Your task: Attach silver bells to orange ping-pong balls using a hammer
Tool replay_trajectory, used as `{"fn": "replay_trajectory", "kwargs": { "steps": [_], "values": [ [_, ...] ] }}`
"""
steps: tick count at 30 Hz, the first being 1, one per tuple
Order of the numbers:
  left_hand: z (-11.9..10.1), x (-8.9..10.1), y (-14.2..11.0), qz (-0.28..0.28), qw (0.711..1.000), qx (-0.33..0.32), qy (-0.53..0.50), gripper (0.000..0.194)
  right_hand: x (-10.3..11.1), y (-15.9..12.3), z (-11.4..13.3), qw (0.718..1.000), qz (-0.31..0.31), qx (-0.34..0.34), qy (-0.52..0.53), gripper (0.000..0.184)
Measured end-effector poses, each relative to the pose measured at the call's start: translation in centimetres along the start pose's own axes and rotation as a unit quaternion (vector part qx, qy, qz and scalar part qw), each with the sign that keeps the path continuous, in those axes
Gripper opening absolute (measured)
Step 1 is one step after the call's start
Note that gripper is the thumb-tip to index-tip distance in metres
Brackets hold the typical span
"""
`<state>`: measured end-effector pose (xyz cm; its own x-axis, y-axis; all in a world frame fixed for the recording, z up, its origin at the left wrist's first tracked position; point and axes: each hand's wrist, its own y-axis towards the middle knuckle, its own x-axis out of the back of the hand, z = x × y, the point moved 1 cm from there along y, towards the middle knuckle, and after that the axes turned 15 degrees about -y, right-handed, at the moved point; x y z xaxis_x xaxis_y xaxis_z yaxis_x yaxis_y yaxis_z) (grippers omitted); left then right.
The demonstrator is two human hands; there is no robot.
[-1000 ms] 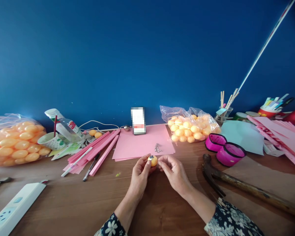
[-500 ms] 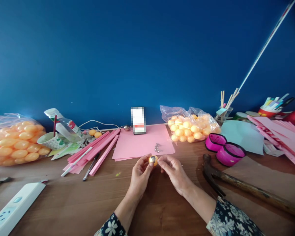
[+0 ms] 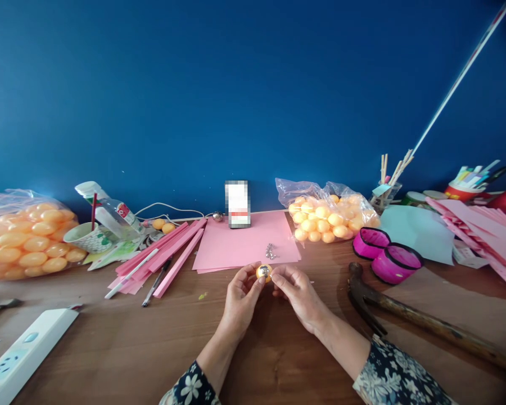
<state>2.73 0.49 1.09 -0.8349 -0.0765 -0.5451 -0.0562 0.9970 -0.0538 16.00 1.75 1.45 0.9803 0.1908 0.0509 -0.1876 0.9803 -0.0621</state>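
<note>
My left hand (image 3: pixel 240 304) pinches a small orange plastic ball (image 3: pixel 259 274) between thumb and fingers, low over the front edge of the pink paper. A silver-and-dark patch shows on top of the ball; its exact kind is too small to tell. The thumb and forefinger of my right hand (image 3: pixel 300 297) are closed together at the ball's right side. Whatever they hold there is too small to make out. Just beyond both hands, a little heap of small silver metal pieces (image 3: pixel 270 251) lies on the pink paper (image 3: pixel 240 247).
Clear bags of orange balls (image 3: pixel 320 219) stand at back right and far left. Pink strips (image 3: pixel 164 247) and a pen (image 3: pixel 157 287) lie left, beyond a power strip (image 3: pixel 29 349). Right are a hammer (image 3: pixel 425 318) and magenta bands (image 3: pixel 394 264). A phone (image 3: pixel 238 205) leans on the wall.
My right fingertips have shifted very slightly at the ball, and the ball has turned a little in my left hand. The view has moved slightly; nothing else has changed.
</note>
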Motion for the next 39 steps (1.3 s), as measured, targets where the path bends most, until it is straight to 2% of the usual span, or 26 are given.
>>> {"fn": "replay_trajectory", "kwargs": {
  "steps": [9,16,39],
  "values": [
    [0.06,0.13,0.10,-0.006,1.000,0.010,-0.014,0.042,0.08,0.02,-0.31,1.000,0.002,0.007,-0.010,0.027],
    [0.01,0.11,0.12,-0.013,1.000,0.012,-0.018,0.042,0.01,-0.04,-0.21,1.000,0.005,-0.019,0.012,0.027],
    [0.34,0.46,0.14,0.016,1.000,-0.003,0.014,0.039,-0.10,-0.04,0.09,0.999,0.001,-0.031,0.018,0.025]
  ]
}}
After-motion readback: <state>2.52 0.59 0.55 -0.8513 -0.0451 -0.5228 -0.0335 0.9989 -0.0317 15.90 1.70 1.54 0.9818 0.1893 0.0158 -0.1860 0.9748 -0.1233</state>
